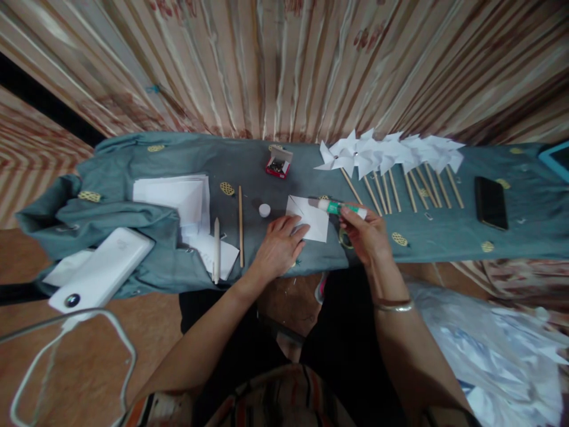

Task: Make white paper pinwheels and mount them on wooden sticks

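Note:
My left hand (pixel 281 243) lies flat with fingers spread on the near corner of a white folded paper square (pixel 311 214) on the grey-blue cloth (pixel 146 267). My right hand (pixel 365 234) is closed round a green and white glue stick (pixel 342 207), its tip pointing left over the paper's right edge. The glue stick's white cap (pixel 264 210) lies on the cloth just left of the paper.
A row of finished white paper pinwheels (pixel 391 154) on wooden sticks lies at the back right. A stack of white paper (pixel 175 198), loose sticks (pixel 240 225), a small red box of pins (pixel 278 163), a black phone (pixel 490 203) and a white power bank (pixel 102 270) also lie about.

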The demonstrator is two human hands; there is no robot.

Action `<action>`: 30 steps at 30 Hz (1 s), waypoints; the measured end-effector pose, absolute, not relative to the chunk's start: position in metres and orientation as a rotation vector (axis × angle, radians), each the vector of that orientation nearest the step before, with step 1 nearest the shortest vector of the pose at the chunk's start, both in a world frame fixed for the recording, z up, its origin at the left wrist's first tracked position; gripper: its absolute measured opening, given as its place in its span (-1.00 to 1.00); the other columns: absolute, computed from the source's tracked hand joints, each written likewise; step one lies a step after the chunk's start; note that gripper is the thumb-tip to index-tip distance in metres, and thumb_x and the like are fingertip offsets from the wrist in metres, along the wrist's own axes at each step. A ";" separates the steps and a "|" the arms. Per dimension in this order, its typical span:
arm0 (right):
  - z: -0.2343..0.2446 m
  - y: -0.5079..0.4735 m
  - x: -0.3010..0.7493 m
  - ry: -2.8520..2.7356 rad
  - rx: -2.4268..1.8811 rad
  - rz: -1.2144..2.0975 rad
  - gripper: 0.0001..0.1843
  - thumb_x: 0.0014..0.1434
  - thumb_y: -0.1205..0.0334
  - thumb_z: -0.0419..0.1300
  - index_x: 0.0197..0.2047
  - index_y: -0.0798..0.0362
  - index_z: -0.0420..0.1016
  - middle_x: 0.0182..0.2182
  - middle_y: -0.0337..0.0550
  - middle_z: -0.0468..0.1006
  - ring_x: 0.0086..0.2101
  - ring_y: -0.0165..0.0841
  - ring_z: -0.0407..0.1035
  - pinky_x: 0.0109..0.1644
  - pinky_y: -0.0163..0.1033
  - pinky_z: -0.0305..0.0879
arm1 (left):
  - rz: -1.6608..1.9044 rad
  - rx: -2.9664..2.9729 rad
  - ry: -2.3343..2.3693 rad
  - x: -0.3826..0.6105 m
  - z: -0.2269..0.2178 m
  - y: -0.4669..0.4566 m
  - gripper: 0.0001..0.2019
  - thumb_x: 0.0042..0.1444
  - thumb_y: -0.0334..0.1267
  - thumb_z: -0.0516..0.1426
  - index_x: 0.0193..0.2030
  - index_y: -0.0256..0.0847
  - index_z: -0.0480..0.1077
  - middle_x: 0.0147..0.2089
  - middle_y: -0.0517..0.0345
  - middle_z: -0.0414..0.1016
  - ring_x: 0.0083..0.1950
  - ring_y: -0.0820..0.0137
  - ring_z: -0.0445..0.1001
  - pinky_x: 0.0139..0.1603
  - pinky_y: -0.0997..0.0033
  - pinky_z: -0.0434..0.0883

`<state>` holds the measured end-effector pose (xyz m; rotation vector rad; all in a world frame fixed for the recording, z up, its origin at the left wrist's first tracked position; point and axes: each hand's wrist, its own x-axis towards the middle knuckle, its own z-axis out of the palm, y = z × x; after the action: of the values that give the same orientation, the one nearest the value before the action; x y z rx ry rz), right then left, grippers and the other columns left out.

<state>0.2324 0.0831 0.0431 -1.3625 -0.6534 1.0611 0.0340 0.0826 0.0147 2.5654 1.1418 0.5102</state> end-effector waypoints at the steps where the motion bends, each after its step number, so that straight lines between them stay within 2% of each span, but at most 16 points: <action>1: 0.042 0.085 0.229 -0.633 -1.366 1.093 -0.67 -0.25 0.06 0.49 -0.44 0.03 0.55 -0.53 -0.29 0.54 -0.54 -0.48 0.37 -0.53 -0.38 0.27 | 0.513 2.569 1.144 0.034 0.014 0.083 -0.65 0.24 -0.26 0.04 0.16 -0.20 0.32 0.24 -0.12 0.29 0.22 0.08 0.21 0.17 0.03 0.23; 4: 0.038 0.088 0.222 -0.656 -1.398 1.113 -0.65 -0.22 0.01 0.46 -0.44 0.05 0.53 -0.53 -0.25 0.56 -0.53 -0.45 0.41 -0.52 -0.38 0.30 | 0.518 2.570 1.139 0.034 0.013 0.083 -0.65 0.24 -0.27 0.04 0.15 -0.22 0.33 0.28 -0.15 0.24 0.25 0.06 0.19 0.17 0.01 0.23; 9: 0.030 0.084 0.218 -0.930 -1.468 0.867 -0.63 -0.24 0.10 0.46 -0.34 0.03 0.51 -0.47 -0.27 0.58 -0.48 -0.40 0.42 -0.36 -0.27 0.38 | 0.523 2.568 1.138 0.034 0.015 0.083 -0.66 0.24 -0.28 0.03 0.15 -0.22 0.34 0.29 -0.12 0.26 0.26 0.07 0.16 0.19 0.00 0.24; 16: 0.031 0.073 0.213 -1.338 -1.547 0.644 -0.69 -0.02 0.12 0.34 -0.19 0.04 0.50 -0.26 -0.13 0.61 -0.29 -0.27 0.48 -0.15 -0.14 0.40 | 0.534 2.577 1.146 0.034 0.015 0.082 -0.65 0.25 -0.27 0.04 0.15 -0.20 0.34 0.28 -0.09 0.27 0.27 0.07 0.14 0.20 0.00 0.25; 22: 0.035 0.071 0.208 -1.636 -1.571 0.390 -0.72 0.11 0.16 0.25 -0.10 0.04 0.48 -0.16 -0.05 0.60 -0.13 -0.18 0.47 0.01 -0.06 0.36 | 0.521 2.574 1.144 0.034 0.015 0.082 -0.64 0.26 -0.25 0.02 0.17 -0.21 0.33 0.29 -0.09 0.25 0.27 0.06 0.14 0.20 0.01 0.24; 27: 0.038 0.065 0.208 -1.724 -1.599 0.333 -0.73 0.14 0.17 0.22 -0.08 0.03 0.49 -0.15 -0.04 0.59 -0.11 -0.17 0.45 0.00 -0.06 0.36 | 0.506 2.565 1.156 0.034 0.016 0.082 -0.64 0.26 -0.26 0.03 0.18 -0.21 0.33 0.28 -0.10 0.26 0.27 0.06 0.14 0.20 0.02 0.24; 30: 0.037 0.067 0.212 -1.506 -1.613 0.448 -0.72 0.08 0.12 0.28 -0.14 0.04 0.50 -0.22 -0.07 0.61 -0.23 -0.21 0.48 -0.12 -0.11 0.40 | 0.495 2.567 1.160 0.034 0.017 0.081 -0.64 0.25 -0.25 0.03 0.17 -0.21 0.34 0.28 -0.09 0.26 0.27 0.07 0.15 0.20 0.02 0.24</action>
<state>0.2124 0.0670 0.0369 -1.6133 -1.5063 0.4479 0.0341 0.0814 0.0169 2.5666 1.1595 0.4953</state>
